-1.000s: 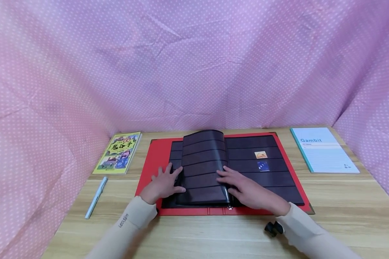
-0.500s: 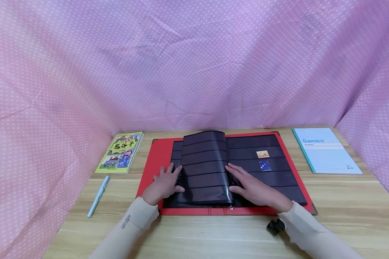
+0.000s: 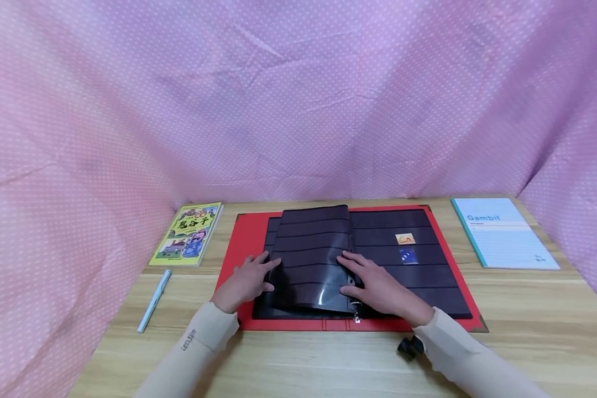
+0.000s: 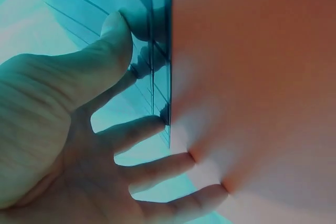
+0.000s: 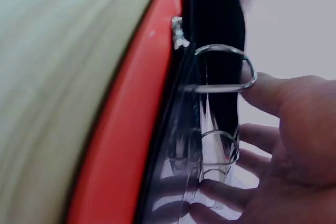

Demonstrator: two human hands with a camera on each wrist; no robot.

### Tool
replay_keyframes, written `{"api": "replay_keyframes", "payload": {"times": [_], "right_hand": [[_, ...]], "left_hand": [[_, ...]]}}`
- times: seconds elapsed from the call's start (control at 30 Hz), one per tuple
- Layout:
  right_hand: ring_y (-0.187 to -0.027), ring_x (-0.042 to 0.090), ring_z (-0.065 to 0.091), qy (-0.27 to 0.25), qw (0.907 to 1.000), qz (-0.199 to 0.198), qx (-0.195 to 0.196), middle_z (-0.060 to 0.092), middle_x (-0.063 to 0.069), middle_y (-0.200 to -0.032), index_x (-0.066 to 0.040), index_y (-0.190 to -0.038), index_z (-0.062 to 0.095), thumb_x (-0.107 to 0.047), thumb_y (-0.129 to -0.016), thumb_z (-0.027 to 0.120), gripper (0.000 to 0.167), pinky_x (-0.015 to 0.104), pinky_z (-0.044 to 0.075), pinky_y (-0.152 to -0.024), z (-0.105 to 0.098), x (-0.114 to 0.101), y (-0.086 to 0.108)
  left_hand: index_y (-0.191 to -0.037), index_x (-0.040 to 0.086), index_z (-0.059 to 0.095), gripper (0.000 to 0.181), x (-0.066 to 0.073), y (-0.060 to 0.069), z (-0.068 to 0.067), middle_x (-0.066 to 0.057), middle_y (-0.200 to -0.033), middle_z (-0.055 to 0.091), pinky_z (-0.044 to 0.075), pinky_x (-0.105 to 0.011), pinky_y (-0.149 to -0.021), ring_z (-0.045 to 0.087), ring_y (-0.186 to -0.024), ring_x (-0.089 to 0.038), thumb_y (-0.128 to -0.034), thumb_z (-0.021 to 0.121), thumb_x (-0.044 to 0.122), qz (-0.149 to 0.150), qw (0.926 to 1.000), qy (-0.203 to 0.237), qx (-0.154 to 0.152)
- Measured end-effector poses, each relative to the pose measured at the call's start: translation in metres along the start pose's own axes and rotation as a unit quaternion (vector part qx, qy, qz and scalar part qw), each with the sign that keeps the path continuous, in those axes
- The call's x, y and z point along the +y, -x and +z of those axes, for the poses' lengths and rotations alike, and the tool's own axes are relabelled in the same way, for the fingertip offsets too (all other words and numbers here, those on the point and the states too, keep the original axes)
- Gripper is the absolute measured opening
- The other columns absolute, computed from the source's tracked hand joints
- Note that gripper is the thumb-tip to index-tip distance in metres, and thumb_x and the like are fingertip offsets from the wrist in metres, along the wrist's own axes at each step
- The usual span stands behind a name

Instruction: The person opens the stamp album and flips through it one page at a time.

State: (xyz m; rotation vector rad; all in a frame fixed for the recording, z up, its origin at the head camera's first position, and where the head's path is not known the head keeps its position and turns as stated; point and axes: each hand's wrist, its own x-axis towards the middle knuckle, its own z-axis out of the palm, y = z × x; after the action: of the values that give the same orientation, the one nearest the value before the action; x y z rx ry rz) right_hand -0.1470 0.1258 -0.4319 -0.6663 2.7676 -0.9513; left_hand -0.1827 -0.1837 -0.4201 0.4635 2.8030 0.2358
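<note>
A red album (image 3: 236,237) lies spread on the table, with black strip pages. One black page (image 3: 310,243) lies over its left half, slightly curved near the rings. My left hand (image 3: 244,283) rests with spread fingers at that page's left edge. In the left wrist view the fingers of the left hand (image 4: 94,145) are apart. My right hand (image 3: 378,284) lies with extended fingers on the page beside the spine; metal rings (image 5: 226,48) show near its thumb in the right wrist view. Two stamps, one orange (image 3: 405,239) and one blue (image 3: 408,256), sit in the right page.
A yellow picture book (image 3: 186,235) and a light blue pen (image 3: 154,301) lie to the left. At the right is a white and teal notebook (image 3: 504,235). A small black object (image 3: 410,348) is beside my right sleeve. Pink dotted cloth (image 3: 298,110) hangs behind the table.
The turned page lies flatter and its bulge near the spine has lowered. My right hand shifted right, then back left onto the page's edge by the rings. The left hand stays at the left edge.
</note>
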Motion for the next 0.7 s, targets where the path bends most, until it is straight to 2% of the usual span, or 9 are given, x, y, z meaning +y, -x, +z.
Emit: {"api": "replay_keyframes", "payload": {"times": [0.17, 0.37, 0.5, 0.57, 0.7], "right_hand": [[-0.134, 0.037, 0.03, 0.012, 0.9999, 0.001, 0.0, 0.029, 0.005, -0.152, -0.016, -0.146, 0.039, -0.038, -0.089, 0.066, 0.067, 0.061, 0.031, -0.1, 0.001, -0.003, -0.002], [-0.134, 0.035, 0.029, 0.038, 0.9992, 0.006, -0.008, 0.031, 0.005, -0.15, -0.016, -0.144, 0.042, -0.036, -0.087, 0.069, 0.067, 0.065, 0.026, -0.1, 0.004, -0.006, -0.006], [-0.135, 0.036, 0.026, 0.068, 0.9972, 0.011, -0.027, 0.035, 0.005, -0.148, -0.016, -0.143, 0.044, -0.036, -0.085, 0.07, 0.066, 0.068, 0.023, -0.098, 0.006, -0.01, -0.009], [-0.136, 0.037, 0.024, 0.079, 0.9962, 0.014, -0.032, 0.037, 0.005, -0.147, -0.016, -0.141, 0.046, -0.037, -0.085, 0.07, 0.065, 0.066, 0.025, -0.097, 0.007, -0.012, -0.01], [-0.136, 0.036, 0.024, 0.072, 0.9967, 0.014, -0.035, 0.038, 0.004, -0.146, -0.016, -0.141, 0.047, -0.037, -0.085, 0.07, 0.064, 0.066, 0.025, -0.097, 0.007, -0.013, -0.011]], "left_hand": [[-0.141, 0.019, 0.047, 0.064, -0.002, 0.004, -0.002, -0.017, -0.149, 0.03, 0.033, -0.065, -0.095, 0.026, -0.133, -0.045, -0.083, 0.074, 0.016, 0.017, 0.9998, 0.007, 0.004], [-0.138, 0.016, 0.051, 0.066, -0.005, 0.009, -0.006, -0.019, -0.147, 0.031, 0.044, -0.048, -0.094, 0.03, -0.133, -0.039, -0.0778, 0.079, 0.015, 0.021, 0.9997, 0.011, 0.002], [-0.137, 0.015, 0.049, 0.074, -0.009, 0.012, -0.007, -0.017, -0.147, 0.031, 0.046, -0.047, -0.092, 0.032, -0.132, -0.035, -0.0715, 0.084, 0.019, 0.014, 0.9996, 0.02, -0.011], [-0.14, 0.016, 0.046, 0.079, -0.01, 0.013, -0.007, -0.016, -0.148, 0.029, 0.047, -0.046, -0.091, 0.03, -0.132, -0.034, -0.0707, 0.084, 0.02, 0.011, 0.9994, 0.024, -0.022], [-0.144, 0.019, 0.041, 0.085, -0.012, 0.015, -0.008, -0.015, -0.15, 0.024, 0.048, -0.047, -0.09, 0.025, -0.135, -0.034, -0.0711, 0.084, 0.022, 0.002, 0.9986, 0.033, -0.041]]}}
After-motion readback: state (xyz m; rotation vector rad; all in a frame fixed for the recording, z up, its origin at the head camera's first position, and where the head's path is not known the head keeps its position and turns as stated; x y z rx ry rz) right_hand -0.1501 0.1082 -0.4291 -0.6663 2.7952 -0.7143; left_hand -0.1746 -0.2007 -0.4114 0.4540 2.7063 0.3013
